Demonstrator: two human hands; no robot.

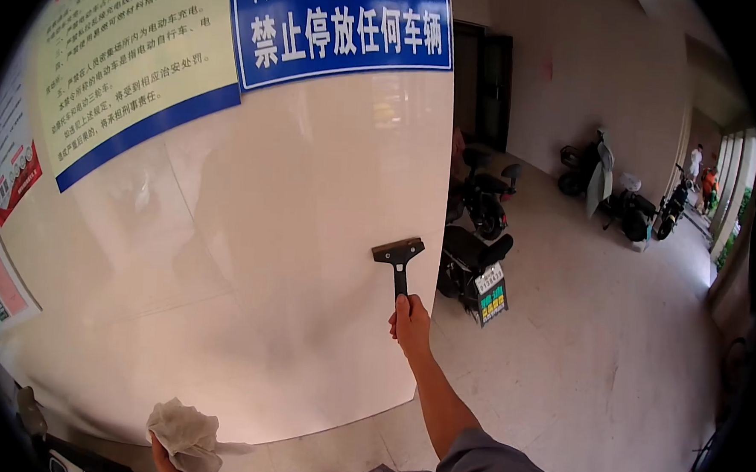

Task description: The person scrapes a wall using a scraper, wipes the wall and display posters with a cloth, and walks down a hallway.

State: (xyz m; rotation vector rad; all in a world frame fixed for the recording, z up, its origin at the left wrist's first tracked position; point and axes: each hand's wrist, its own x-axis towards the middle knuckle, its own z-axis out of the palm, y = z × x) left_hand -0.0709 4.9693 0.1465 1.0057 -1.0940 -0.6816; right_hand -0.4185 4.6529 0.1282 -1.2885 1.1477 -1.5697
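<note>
My right hand (412, 323) is closed round the handle of a black scraper (400, 256). Its wide blade end points up and lies at or very near the glossy cream wall (311, 215), close to the wall's right edge; I cannot tell if it touches. Low at the left, my left hand (165, 462) grips a crumpled pale grey cloth (186, 435), held in front of the wall's foot. Most of the left hand's fingers are hidden behind the cloth.
Above are a blue sign (346, 29) and a yellowish notice board (139, 70). Parked scooters (479, 267) stand just past the wall's right edge, with more scooters (627, 206) further back. Part of another vehicle (67, 459) shows at lower left. Distant people (707, 181) are at far right.
</note>
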